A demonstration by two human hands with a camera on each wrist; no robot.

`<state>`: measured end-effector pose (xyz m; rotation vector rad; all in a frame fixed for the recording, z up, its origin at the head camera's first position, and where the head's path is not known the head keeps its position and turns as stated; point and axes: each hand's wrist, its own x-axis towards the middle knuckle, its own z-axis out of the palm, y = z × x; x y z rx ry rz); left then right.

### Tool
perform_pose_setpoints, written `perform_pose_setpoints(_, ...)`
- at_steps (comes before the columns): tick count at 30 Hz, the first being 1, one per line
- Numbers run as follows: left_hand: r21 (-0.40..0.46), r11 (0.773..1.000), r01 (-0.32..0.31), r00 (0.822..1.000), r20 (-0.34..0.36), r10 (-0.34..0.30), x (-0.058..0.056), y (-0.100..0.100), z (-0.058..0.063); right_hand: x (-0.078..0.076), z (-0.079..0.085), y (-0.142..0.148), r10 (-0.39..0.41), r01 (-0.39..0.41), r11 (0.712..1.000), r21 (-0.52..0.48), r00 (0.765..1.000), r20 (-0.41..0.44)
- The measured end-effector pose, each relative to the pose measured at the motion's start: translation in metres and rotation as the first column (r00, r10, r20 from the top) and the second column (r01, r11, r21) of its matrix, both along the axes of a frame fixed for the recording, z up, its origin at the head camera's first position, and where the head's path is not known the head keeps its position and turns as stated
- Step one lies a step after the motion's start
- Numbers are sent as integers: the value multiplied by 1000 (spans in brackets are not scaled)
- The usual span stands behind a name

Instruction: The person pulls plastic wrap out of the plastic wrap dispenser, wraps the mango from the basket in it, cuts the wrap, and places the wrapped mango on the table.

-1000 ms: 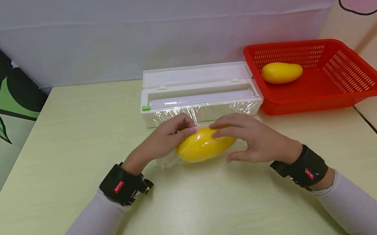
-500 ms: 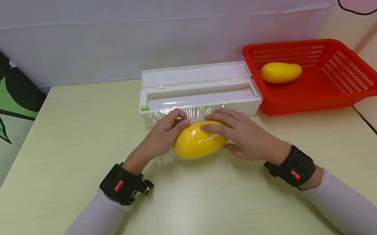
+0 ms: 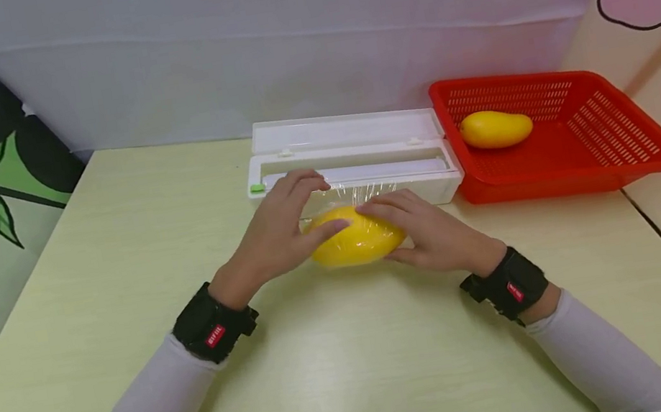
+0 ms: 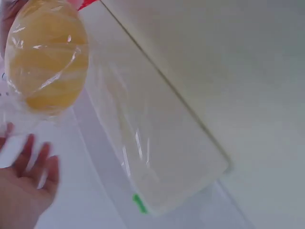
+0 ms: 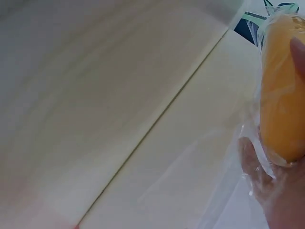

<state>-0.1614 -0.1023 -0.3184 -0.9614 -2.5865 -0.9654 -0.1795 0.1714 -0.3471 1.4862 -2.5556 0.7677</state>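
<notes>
So, left hand [image 3: 276, 233] at nine o'clock of the film-wrapped yellow fruit [image 3: 352, 246]: fingers spread, grip loose, nothing pinched; its pinch at the fruit's top edge is gone since the last frame. Thumb overlaps the fruit, contact unclear. Fruit sits between both hands, slightly nearer the dispenser [image 3: 434, 183] than before; can't tell if it touches the surface [image 3: 357, 362]. Dispenser at twelve o'clock, film [image 3: 364, 191] stretching from it to the fruit. Right hand [image 3: 437, 235] at three o'clock, grip closed round the fruit's end. Reads as right holding while left regrips; wrapping likely unfinished, film being attached. Red basket [image 3: 570, 184] at two o'clock, second yellow fruit [image 3: 497, 128] inside.
</notes>
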Motion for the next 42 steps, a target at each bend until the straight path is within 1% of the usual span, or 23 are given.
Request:
perform_pose_setpoints(1, -27, 1000, 13, 993, -120, -16, 2, 1, 1, -1, 0, 0, -3, 3, 1000, 1, 1000, 28)
perform_pose_setpoints(2, -58, 998, 23, 973, -230, -36, 3, 2, 1, -3, 0, 0, -4, 4, 1000, 0, 998, 57)
perform_pose_setpoints(3, -90, 995, 40, 952, -299, -65, 3, 3, 0, -4, 0, 1, -5, 6, 1000, -6, 997, 83)
perform_pose_setpoints(4, -127, 991, 52, 939, -331, -92, 4, 4, 0, -5, 0, 1, -7, 9, 1000, -13, 994, 111)
perform_pose_setpoints(5, -166, 984, 60, 932, -344, -114, 5, 4, -2, -6, 0, 2, -10, 13, 1000, -21, 990, 140)
perform_pose_setpoints(7, -234, 970, 61, 933, -332, -138, 6, 5, -5, -8, 1, 3, -9, 15, 999, -31, 982, 190)
perform_pose_setpoints(8, -257, 965, 56, 938, -319, -139, 6, 5, -7, -8, 1, 4, -10, 17, 999, -32, 977, 213)
perform_pose_setpoints(10, -278, 960, 44, 948, -290, -127, 5, 5, -9, -9, 2, 5, -19, 27, 999, -28, 967, 256)
perform_pose_setpoints(14, -272, 962, 22, 964, -251, -93, 3, 5, -12, -10, 2, 7, -48, 58, 998, -19, 944, 328)
perform_pose_setpoints(17, -243, 970, 25, 967, -240, -85, 2, 5, -14, -11, 2, 9, -74, 89, 996, -24, 931, 357)
perform_pose_setpoints(24, -139, 987, 75, 967, -232, -106, -3, 4, -16, -13, 1, 10, -134, 161, 985, -54, 932, 336)
perform_pose_setpoints(27, -112, 990, 87, 969, -222, -111, -4, 3, -17, -13, 1, 10, -148, 174, 984, -49, 932, 331)
perform_pose_setpoints(30, -100, 991, 87, 974, -201, -106, -5, 2, -18, -13, 1, 10, -157, 180, 983, -40, 931, 329)
perform_pose_setpoints(33, -89, 992, 89, 981, -166, -103, -6, 1, -18, -15, -1, 10, -141, 164, 985, -52, 941, 306)
perform_pose_setpoints(37, -62, 994, 89, 991, -90, -94, -9, 0, -19, -17, -3, 10, -115, 141, 987, -73, 954, 277)
perform_pose_setpoints(42, -17, 997, 78, 997, -19, -78, -11, -2, -20, -19, -4, 10, -132, 154, 986, -70, 959, 251)
